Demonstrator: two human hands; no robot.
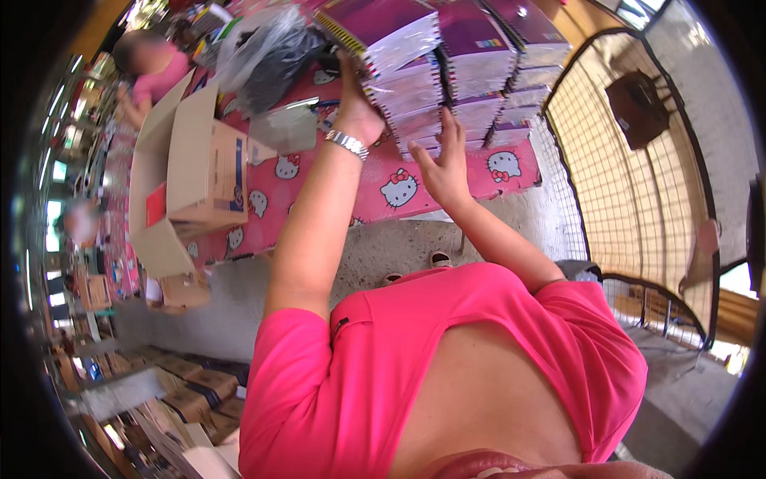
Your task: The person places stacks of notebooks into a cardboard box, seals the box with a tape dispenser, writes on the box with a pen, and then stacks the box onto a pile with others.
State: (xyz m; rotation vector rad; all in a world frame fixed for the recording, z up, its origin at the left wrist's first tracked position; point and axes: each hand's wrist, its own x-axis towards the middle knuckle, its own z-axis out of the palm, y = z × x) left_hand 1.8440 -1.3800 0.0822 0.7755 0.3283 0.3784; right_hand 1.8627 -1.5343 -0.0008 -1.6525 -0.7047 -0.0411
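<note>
Up on the table, the left hand (357,102), with a metal watch (348,144) at its wrist, grips the near edge of a stack of spiral notebooks (407,88), fingers curled onto the glossy wrapped covers. The right hand (444,164) stands flat and open beside it, fingers together and pointing up, pressed against the front of the same stack. The notebooks have purple covers, wire bindings along one side and a shiny clear film that catches the light; more stacks of the same kind (511,72) sit close together to the right, in tidy rows.

All of this rests on a table covered with a pink cloth (375,188) printed with white cartoon cat faces. To the left stands an open cardboard box (199,164) with its flaps raised, and behind it a crumpled clear plastic bag (267,52) holding something dark. Another person in pink (152,64) is at the far end.

Below the table edge the floor is grey concrete (399,247). A curved wire mesh panel (638,176) closes off the right side, near the table's end, leaving a narrow standing space.
</note>
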